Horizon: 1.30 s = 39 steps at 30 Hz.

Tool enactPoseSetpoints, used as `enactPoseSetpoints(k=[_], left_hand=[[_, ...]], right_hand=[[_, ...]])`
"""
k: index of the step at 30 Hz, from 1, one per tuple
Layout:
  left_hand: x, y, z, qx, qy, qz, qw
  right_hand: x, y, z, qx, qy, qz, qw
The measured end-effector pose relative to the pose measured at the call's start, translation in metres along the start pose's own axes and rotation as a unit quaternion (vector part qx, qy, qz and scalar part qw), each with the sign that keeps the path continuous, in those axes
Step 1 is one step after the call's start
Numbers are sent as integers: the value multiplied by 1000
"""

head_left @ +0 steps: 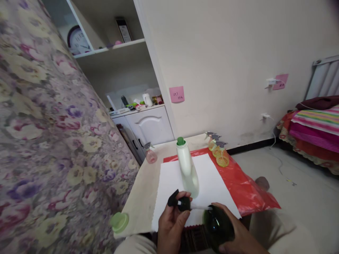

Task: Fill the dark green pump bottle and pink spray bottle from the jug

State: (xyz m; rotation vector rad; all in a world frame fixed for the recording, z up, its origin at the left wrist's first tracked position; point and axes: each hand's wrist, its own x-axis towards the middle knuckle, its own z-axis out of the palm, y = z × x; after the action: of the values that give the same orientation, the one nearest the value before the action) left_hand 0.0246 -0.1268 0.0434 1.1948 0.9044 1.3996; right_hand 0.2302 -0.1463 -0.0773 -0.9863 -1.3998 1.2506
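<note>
My left hand [171, 225] pinches a black trigger spray head [178, 201] whose white dip tube reaches toward the mouth of a dark green round bottle [218, 226]. That bottle lies tilted in my right hand [239, 237], which wraps it from below. Just beyond my hands a tall white bottle with a green cap [187, 168] stands upright on a white sheet [169, 183] on the small table [143, 190].
A red plastic sheet [246, 190] covers the table's right side. Yellow spray bottles [221, 155] stand at the far right corner, a pink one [150, 155] at the far left. A light green cap [119, 221] lies at the near left edge. Floral fabric hangs left; a bed stands right.
</note>
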Motion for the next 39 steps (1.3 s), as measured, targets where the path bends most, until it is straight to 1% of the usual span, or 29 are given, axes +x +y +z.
enactPoseSetpoints(k=[3, 6, 8, 10, 13, 15, 17, 21, 23, 26, 28, 30, 33, 37, 39], left_hand=[[5, 8, 2, -37, 44, 30, 998], [14, 17, -5, -75, 84, 43, 993], [23, 21, -16, -104, 100, 45, 988], [34, 23, -32, -134, 113, 45, 983], [53, 18, -57, -170, 141, 38, 975], [66, 10, -70, -186, 149, 22, 971], [79, -2, -79, -201, 148, -7, 968], [104, -29, -85, -230, 115, -73, 964], [116, -42, -87, -247, 93, -99, 959], [129, -62, -93, -263, 78, -140, 952], [134, -75, -99, -266, 78, -165, 946], [135, -85, -103, -273, 76, -174, 943], [133, -96, -108, -288, 80, -171, 939], [133, -102, -111, -303, 91, -186, 931], [133, -102, -113, -311, 90, -182, 929]], right_hand=[[1, 7, -4, 4, 17, 6, 1000], [4, 12, -9, 8, 27, 19, 999], [6, 15, -13, 15, 29, 26, 999], [10, 16, -19, 16, 37, 27, 999], [19, 6, -32, -6, 54, 8, 998], [30, -8, -42, -41, 71, 2, 997], [43, -29, -53, -81, 77, 4, 994], [79, -79, -72, -136, 104, -34, 985], [99, -103, -79, -157, 87, -52, 982], [128, -136, -84, -192, 73, -65, 977], [146, -156, -83, -250, 87, -70, 962], [163, -172, -79, -323, 102, -74, 938], [185, -187, -74, -398, 93, -87, 908], [211, -189, -72, -469, 84, -112, 872], [221, -189, -72, -498, 84, -112, 856]])
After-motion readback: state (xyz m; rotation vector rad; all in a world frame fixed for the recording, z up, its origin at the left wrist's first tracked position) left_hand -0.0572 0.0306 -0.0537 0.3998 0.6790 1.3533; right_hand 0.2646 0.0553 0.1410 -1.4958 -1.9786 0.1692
